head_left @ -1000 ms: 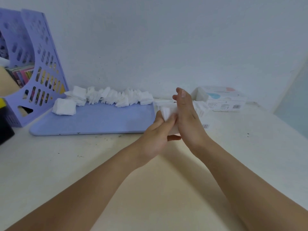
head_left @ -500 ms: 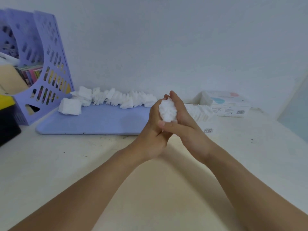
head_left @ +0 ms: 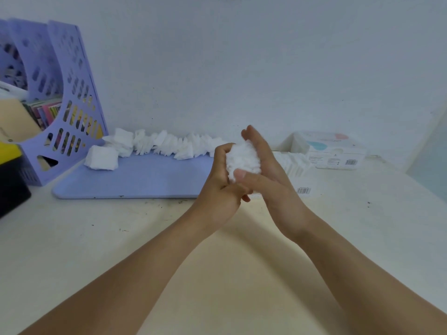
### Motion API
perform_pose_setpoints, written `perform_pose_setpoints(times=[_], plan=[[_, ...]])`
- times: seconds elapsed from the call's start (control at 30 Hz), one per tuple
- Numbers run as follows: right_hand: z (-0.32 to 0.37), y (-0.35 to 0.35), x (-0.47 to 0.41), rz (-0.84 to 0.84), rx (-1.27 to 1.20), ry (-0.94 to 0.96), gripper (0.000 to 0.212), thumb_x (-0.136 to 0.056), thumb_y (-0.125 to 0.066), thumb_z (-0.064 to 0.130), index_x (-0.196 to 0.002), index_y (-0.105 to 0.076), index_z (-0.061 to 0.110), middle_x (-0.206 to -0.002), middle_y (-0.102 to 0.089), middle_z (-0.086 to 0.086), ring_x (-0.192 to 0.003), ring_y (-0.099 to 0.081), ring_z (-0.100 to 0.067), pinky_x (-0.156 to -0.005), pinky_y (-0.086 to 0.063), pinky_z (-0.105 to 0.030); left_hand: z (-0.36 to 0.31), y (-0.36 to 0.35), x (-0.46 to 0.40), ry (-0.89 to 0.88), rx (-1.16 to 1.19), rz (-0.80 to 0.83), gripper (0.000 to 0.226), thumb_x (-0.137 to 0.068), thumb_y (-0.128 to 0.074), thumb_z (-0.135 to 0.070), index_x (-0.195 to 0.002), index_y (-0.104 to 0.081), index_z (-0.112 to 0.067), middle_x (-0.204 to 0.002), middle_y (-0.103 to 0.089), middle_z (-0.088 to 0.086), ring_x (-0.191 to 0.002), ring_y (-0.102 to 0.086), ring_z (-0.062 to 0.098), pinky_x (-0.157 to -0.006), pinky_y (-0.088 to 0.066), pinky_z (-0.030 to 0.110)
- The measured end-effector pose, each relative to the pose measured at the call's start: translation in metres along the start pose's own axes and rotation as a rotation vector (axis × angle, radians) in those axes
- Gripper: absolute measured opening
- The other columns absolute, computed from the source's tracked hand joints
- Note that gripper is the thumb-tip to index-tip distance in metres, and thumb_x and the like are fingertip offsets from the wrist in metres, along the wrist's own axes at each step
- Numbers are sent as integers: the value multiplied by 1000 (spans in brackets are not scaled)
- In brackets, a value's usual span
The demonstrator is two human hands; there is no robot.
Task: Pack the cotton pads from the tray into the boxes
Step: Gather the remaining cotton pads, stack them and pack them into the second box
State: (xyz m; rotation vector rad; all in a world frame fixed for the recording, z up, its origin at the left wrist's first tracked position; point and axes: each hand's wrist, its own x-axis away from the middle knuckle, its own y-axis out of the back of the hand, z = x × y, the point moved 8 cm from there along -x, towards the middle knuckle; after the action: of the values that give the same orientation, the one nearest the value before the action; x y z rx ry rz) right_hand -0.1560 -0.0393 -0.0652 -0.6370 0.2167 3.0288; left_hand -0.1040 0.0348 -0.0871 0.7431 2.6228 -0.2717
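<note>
A stack of white cotton pads (head_left: 243, 159) sits squeezed between both hands above the tray's right end. My left hand (head_left: 221, 187) curls its fingers round the stack's left side. My right hand (head_left: 268, 172) cups the right side, thumb pressed across the front. More cotton pads (head_left: 167, 143) lie in a loose row along the back of the lilac tray (head_left: 135, 180), with a separate small pile (head_left: 101, 157) at its left end. An open white box (head_left: 300, 176) with pads standing in it lies just right of my hands. A closed box (head_left: 331, 151) stands behind it.
A lilac perforated file holder (head_left: 60, 100) with books stands at the far left by the wall. A yellow and black object (head_left: 11, 177) sits at the left edge. The cream tabletop (head_left: 121, 238) spreads out in front.
The stack has come up from low in front of the open box into both hands at tray height. My right hand has turned palm-in with its thumb over the pads.
</note>
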Motion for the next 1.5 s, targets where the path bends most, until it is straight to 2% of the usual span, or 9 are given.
perform_pose_setpoints(times=[0.13,0.23,0.33,0.47,0.57,0.67,0.8,1.13,1.5], plan=[[2,-6,3,57,78,10,95,-73,-66,50,-158,-28,30,-149,-44,27,-141,-38,4,-118,-36,-36,0,2,0,13,-15,-52,61,-71,-63,-32,-126,-40,-24,-90,-67,-22,-91,-63,12,-87,-53,56],[9,-3,2,-11,79,66,90,-80,-69,39,-158,-26,28,-156,-38,21,-141,-36,8,-120,-34,-32,-4,12,1,-33,-113,-105,47,-72,-62,-32,-115,-46,-29,-100,-67,-4,-87,-63,19,-79,-54,51],[10,8,2,-188,30,92,79,-87,-60,34,-158,-25,33,-158,-33,24,-142,-31,11,-121,-31,-32,-9,15,2,-116,-281,-129,39,-79,-58,-12,-111,-44,-28,-103,-63,12,-83,-62,25,-69,-53,48],[4,-7,3,-45,87,45,74,-85,-58,51,-153,-36,34,-151,-47,15,-142,-39,0,-120,-33,-39,-8,4,3,-139,-276,-56,49,-84,-60,-3,-126,-41,-20,-100,-61,-15,-92,-66,16,-76,-58,45],[8,-8,2,-38,71,67,61,-92,-56,47,-149,-46,28,-152,-47,15,-142,-37,3,-121,-30,-35,-11,5,1,-170,-268,-58,47,-84,-62,-4,-124,-42,-18,-100,-59,-11,-91,-64,12,-73,-57,37],[14,8,0,-185,-90,67,39,-103,-50,36,-128,-68,12,-136,-64,8,-128,-56,-1,-110,-46,-31,-21,8,5,-252,-381,-73,42,-83,-59,0,-113,-44,-25,-100,-55,-2,-85,-59,11,-69,-47,21],[7,23,-4,-235,-199,-16,21,-98,-62,15,-111,-72,4,-97,-76,-5,-92,-74,-19,-76,-56,-30,-26,7,10,-317,-535,-48,49,-79,-57,-2,-114,-42,-32,-107,-53,6,-90,-57,20,-68,-46,20],[6,29,-3,-261,-232,-45,22,-90,-72,13,-95,-66,-7,-93,-71,-25,-81,-71,-29,-70,-58,-36,-29,9,11,-351,-589,-57,57,-79,-59,0,-119,-36,-33,-110,-52,2,-91,-60,21,-69,-54,42],[-2,25,-3,-257,-301,-149,16,-96,-62,12,-81,-66,6,-79,-68,-10,-69,-65,-20,-59,-53,-27,-29,12,11,-378,-623,-89,60,-75,-59,10,-120,-38,-23,-110,-49,-1,-86,-57,25,-68,-51,49]])
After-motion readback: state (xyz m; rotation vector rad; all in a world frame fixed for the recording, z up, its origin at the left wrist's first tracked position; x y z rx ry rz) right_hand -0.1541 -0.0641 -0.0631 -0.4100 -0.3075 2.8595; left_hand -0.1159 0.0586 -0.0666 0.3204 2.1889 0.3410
